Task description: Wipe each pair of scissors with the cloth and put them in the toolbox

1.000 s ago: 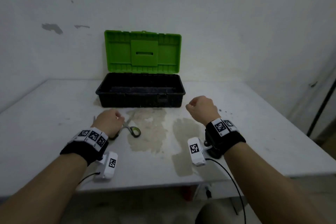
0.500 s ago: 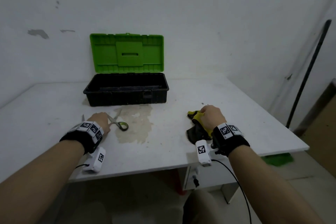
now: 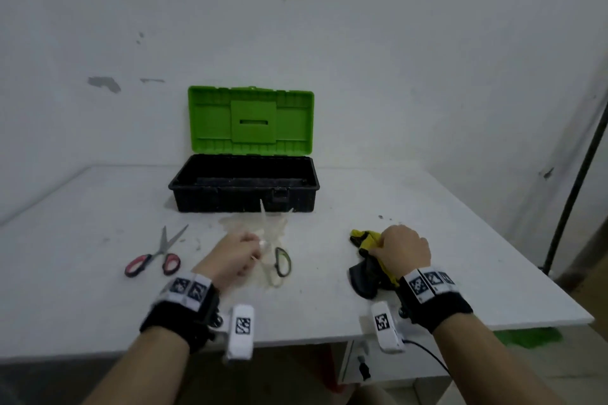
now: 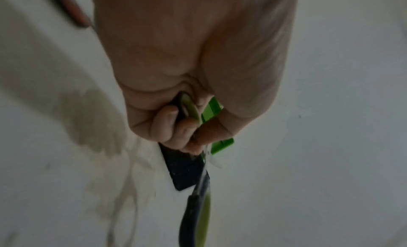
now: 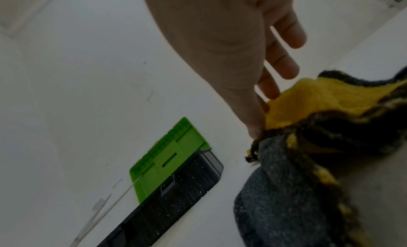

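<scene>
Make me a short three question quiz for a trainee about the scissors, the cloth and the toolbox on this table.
1. True or false: the toolbox lid is open.
2. Which scissors does the left hand hold? A) red-handled B) green-handled
3. Fill in: the right hand pinches the ____.

Key
1. True; the green lid stands upright.
2. B; the green-handled scissors are gripped, while the red-handled scissors lie apart on the table.
3. Cloth; its fingers pinch the yellow and grey cloth.
</scene>
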`<state>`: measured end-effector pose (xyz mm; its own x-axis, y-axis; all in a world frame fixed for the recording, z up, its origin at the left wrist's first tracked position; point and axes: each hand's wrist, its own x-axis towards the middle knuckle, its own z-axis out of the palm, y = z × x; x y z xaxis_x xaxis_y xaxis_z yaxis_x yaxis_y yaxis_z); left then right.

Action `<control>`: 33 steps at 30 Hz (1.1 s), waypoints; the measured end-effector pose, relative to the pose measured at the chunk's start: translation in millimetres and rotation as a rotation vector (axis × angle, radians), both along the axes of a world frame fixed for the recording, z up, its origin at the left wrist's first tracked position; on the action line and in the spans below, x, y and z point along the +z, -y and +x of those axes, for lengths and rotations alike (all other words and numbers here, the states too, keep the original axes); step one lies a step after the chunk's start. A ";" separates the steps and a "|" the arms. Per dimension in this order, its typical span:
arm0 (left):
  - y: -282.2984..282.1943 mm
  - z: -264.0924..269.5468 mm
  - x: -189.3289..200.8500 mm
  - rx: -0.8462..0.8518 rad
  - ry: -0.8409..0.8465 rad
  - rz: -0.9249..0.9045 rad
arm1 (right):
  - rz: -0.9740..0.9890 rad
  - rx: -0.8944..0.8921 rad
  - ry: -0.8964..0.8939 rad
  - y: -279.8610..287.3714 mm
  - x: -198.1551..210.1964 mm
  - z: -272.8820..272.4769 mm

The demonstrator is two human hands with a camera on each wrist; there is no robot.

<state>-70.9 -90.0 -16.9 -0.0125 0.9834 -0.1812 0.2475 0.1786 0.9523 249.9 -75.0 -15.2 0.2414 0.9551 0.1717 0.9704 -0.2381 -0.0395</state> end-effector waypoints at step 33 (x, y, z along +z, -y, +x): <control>4.3 76.8 -24.0 -0.044 0.131 0.108 | 0.116 0.584 -0.941 32.4 12.2 -32.0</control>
